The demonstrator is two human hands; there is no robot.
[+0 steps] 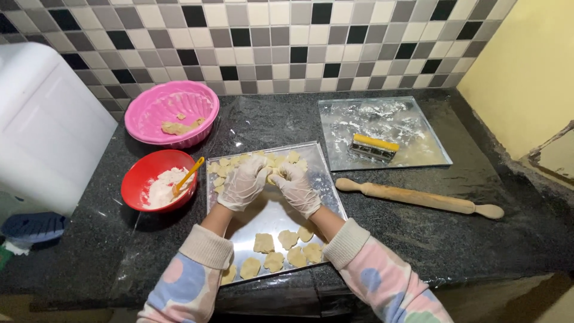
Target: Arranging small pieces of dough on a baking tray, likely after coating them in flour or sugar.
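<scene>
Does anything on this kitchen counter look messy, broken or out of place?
Mostly tidy. Flour is smeared across the second metal tray at the back, around a yellow-topped cutter. At the far right, the yellow wall looks chipped, showing a darker patch. Both gloved hands work dough over the front tray.

pink bowl (pixel 172 111), red bowl (pixel 156 179), rolling pin (pixel 420 198), floured tray (pixel 382 131)

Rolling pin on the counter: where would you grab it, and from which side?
Grip the rolling pin by its near-left handle knob or the thick middle barrel, coming from above with the right hand. It lies flat and slanted, free of both trays, with open counter around it.
</scene>
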